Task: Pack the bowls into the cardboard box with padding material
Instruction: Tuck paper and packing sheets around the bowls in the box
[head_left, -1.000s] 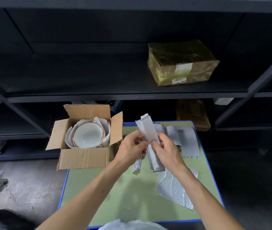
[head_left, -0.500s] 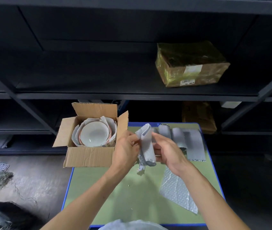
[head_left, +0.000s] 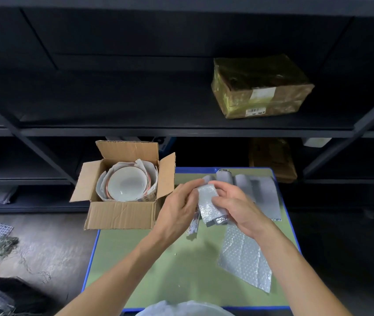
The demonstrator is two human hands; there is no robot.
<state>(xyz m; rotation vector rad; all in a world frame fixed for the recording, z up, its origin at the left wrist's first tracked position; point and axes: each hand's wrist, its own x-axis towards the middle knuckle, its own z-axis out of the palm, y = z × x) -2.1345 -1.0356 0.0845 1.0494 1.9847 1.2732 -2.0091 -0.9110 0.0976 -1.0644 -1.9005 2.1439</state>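
An open cardboard box [head_left: 119, 214] sits at the table's far left corner, partly over the edge. Inside it a white bowl [head_left: 127, 184] with a reddish rim lies on white paper padding [head_left: 151, 172]. To the right of the box, my left hand [head_left: 176, 207] and my right hand [head_left: 234, 205] both grip a folded strip of grey bubble wrap [head_left: 208, 201] held above the table. The strip is bent over at the top between my fingers.
The green table [head_left: 181, 265] has a blue rim. A flat bubble wrap sheet [head_left: 245, 256] lies at the right, more grey sheets [head_left: 263, 190] at the far end. Dark shelving behind holds a wrapped parcel [head_left: 261, 87]. A white bag [head_left: 181, 310] shows at the near edge.
The tall strip of bubble wrap has been folded down shorter between my hands. My hands have closed tighter around it. The camera view has shifted slightly.
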